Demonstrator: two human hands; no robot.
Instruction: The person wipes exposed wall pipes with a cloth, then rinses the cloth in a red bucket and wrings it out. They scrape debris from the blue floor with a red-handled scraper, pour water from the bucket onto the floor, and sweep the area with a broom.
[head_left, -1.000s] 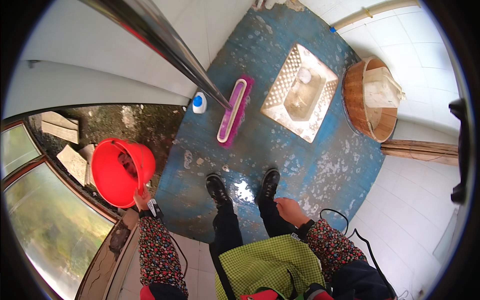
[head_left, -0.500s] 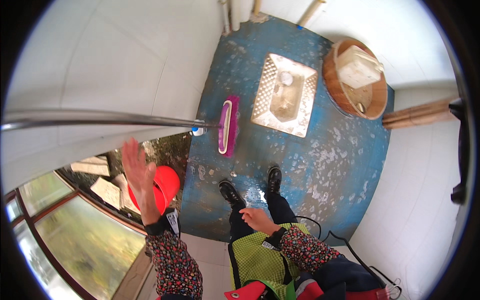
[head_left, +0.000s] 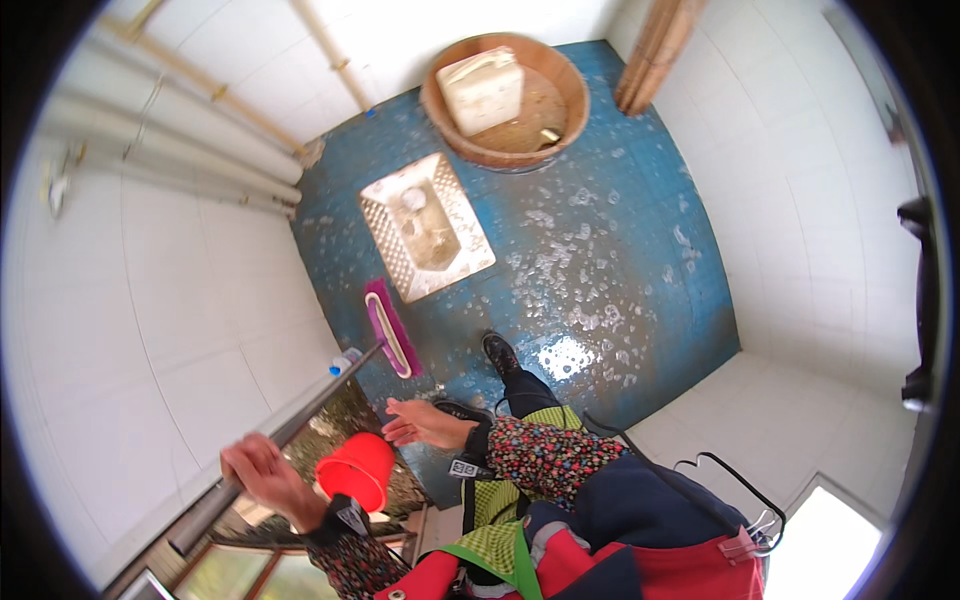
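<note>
My left hand [head_left: 268, 480] has its fingers wrapped round the upper part of a long metal handle. The handle slants down to a purple-bristled broom [head_left: 393, 328], whose head lies on the wet blue floor. My right hand [head_left: 428, 424] holds nothing, fingers stretched out toward the handle but apart from it. Just past the broom head is a dirty white squat toilet [head_left: 478, 250] set in the floor. A bottle with a blue cap [head_left: 345, 362] stands by the wall, partly behind the handle. Below the handle sits a red bucket [head_left: 362, 470].
A round wooden tub [head_left: 570, 100] holding a white plastic jug [head_left: 482, 92] stands at the far wall. Brown wooden posts [head_left: 655, 55] lean in the far right corner. Pipes [head_left: 335, 55] run along the far left wall. Soapy patches [head_left: 575, 270] cover the blue floor.
My left hand has gone from open beside the handle to closed round it. My right hand has moved forward and left and spread its fingers. The view has turned right.
</note>
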